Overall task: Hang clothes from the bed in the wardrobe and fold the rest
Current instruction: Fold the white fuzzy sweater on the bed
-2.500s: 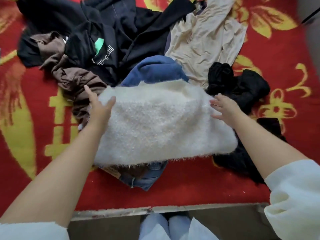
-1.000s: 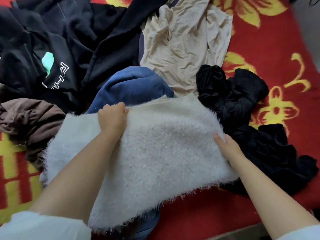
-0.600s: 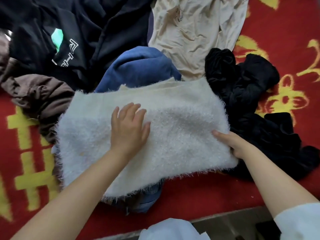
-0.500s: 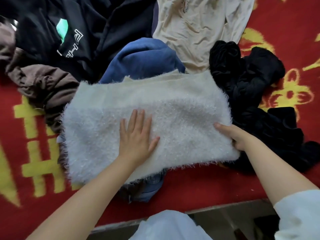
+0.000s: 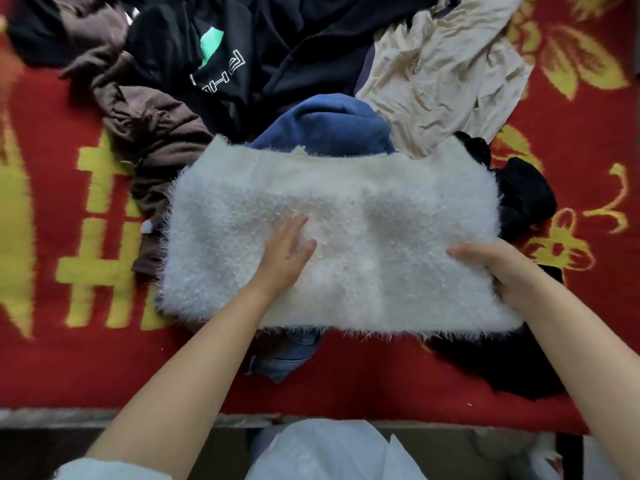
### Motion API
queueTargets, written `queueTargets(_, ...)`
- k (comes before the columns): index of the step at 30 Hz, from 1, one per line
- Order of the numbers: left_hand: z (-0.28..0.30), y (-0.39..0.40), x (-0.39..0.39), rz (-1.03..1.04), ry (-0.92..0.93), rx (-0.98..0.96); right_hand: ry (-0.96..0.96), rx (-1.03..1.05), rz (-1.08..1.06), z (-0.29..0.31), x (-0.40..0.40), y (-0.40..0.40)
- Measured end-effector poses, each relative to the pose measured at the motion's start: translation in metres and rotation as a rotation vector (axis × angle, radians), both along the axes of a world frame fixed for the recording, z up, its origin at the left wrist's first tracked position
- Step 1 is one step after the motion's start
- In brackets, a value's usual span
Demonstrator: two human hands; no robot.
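One fluffy white sweater [image 5: 363,237] sits folded atop the bed's [image 5: 52,358] clothes pile, left hand [image 5: 289,252] flat with fingers together, right hand [image 5: 498,271] pinching its right edge; looks soft, light, floppy, so hold both ends.

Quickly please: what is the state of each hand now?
Left hand: open, flat on the fuzzy white sweater.
Right hand: grips the sweater's right edge.

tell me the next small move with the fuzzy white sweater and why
Probably fold the right end over toward the middle. The left hand lies flat on the centre of the white sweater, pinning it, while the right hand grips its right edge, thumb on top. The sweater is already a wide flat band lying on other clothes, so one more fold would make it compact.
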State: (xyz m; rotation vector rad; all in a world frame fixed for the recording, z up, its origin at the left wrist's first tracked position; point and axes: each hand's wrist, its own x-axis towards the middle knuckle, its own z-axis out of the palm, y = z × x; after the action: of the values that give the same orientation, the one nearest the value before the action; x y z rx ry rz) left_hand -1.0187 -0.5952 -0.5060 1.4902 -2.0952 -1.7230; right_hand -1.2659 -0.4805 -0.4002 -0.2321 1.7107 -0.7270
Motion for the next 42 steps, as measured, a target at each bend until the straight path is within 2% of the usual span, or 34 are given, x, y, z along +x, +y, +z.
queueTargets(2,0.017,0.007,0.024,0.424,0.2,0.156,-0.024,-0.082,0.025,0.022,0.022,-0.021)
queueTargets(5,0.027,0.016,0.075,0.816,0.305,0.266,-0.035,-0.19,0.11,0.041,0.073,-0.06)
queueTargets(11,0.029,0.01,0.172,1.179,0.319,0.421,0.015,-0.126,0.392,0.03,0.196,-0.14)
queueTargets(15,0.02,0.003,0.209,1.244,0.322,0.521,-0.025,0.041,0.563,-0.012,0.254,-0.16)
queueTargets(18,0.012,-0.014,0.218,1.177,0.285,0.591,-0.102,0.077,0.458,-0.033,0.261,-0.155)
queueTargets(21,0.006,-0.04,0.206,0.98,0.279,0.603,-0.079,-0.09,0.172,-0.038,0.24,-0.136)
queueTargets(22,0.005,-0.049,0.199,0.852,0.244,0.563,0.03,-0.171,0.142,-0.039,0.232,-0.127)
queueTargets(24,0.008,-0.069,0.184,0.508,0.152,0.477,0.429,-0.296,0.208,-0.038,0.216,-0.109)
queueTargets(26,0.004,-0.084,0.17,0.301,0.123,0.431,0.78,-0.266,0.37,-0.042,0.208,-0.099)
queueTargets(27,-0.004,-0.087,0.165,0.255,0.109,0.417,0.847,-0.2,0.435,-0.043,0.206,-0.095)
queueTargets(31,-0.026,-0.087,0.166,0.413,0.209,0.496,0.681,0.0,0.429,-0.05,0.213,-0.093)
queueTargets(35,-0.028,-0.088,0.176,0.321,0.216,0.555,0.678,0.098,0.303,-0.056,0.222,-0.107)
queueTargets(38,-0.023,-0.084,0.176,0.163,0.114,0.587,0.783,0.253,0.464,-0.059,0.234,-0.119)
queueTargets(42,-0.029,-0.081,0.179,0.236,0.091,0.72,0.861,0.256,0.616,-0.067,0.243,-0.131)
